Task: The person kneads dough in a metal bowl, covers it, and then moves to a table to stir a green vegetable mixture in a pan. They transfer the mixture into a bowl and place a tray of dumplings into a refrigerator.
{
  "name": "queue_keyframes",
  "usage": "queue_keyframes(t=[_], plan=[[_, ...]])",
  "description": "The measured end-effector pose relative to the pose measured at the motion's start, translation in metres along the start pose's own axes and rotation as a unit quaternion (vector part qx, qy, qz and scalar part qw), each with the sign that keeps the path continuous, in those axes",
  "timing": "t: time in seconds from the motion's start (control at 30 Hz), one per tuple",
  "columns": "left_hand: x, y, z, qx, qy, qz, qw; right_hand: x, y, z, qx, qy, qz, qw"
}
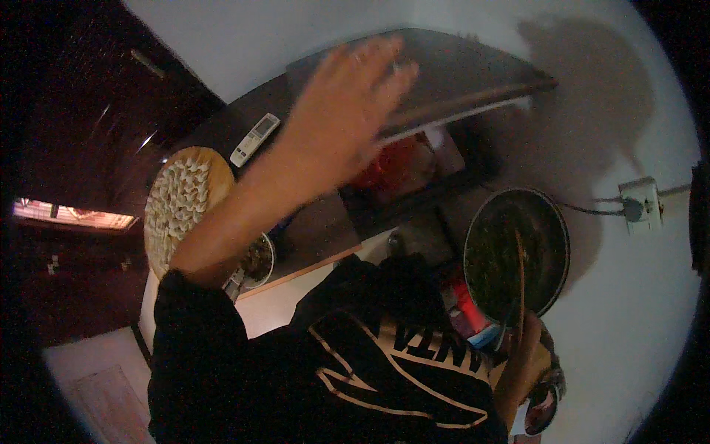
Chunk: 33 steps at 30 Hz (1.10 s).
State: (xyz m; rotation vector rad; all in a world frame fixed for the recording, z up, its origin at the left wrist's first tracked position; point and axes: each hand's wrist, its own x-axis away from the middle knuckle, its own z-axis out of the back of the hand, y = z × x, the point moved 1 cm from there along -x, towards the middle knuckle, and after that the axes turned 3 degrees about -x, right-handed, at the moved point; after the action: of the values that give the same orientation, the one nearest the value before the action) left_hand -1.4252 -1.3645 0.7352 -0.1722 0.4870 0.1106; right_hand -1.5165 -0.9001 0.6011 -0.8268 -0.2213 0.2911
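Note:
My left hand (360, 94), blurred, reaches over a dark tabletop (455, 61) with fingers apart and nothing visible in it. The forearm passes beside a round wooden board (222, 172) covered with rows of small whitish dough pieces (180, 194). Partly behind the forearm is a white-rimmed bowl (259, 261) with dark contents. At the right, my right hand (524, 341) is closed at the near rim of a round dark pan (499, 261) with greenish contents, seemingly on its handle. A thin wooden stick or utensil (520, 250) lies across the pan and runs to that hand.
A white remote control (255, 140) lies beyond the board. Reddish packaging (399, 166) sits under the raised dark surface's edge. A wall socket (640, 205) with a plug and cord is at the right, near the pan. Red and blue packaging (468, 311) lies beside the pan.

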Motion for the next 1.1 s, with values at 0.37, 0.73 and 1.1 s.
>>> queue_keyframes(t=[0.37,0.73,1.1], plan=[[-0.078,-0.068,0.075,-0.167,0.011,0.187,0.968,-0.185,0.027,-0.075,-0.324,-0.164,-0.210,0.908],[-0.080,-0.102,0.079,-0.124,-0.036,0.179,0.975,-0.360,-0.025,-0.270,-0.115,-0.428,-0.115,0.889],[-0.090,-0.124,0.080,-0.157,0.034,0.103,0.982,-0.471,0.070,-0.394,-0.181,-0.479,-0.229,0.828]])
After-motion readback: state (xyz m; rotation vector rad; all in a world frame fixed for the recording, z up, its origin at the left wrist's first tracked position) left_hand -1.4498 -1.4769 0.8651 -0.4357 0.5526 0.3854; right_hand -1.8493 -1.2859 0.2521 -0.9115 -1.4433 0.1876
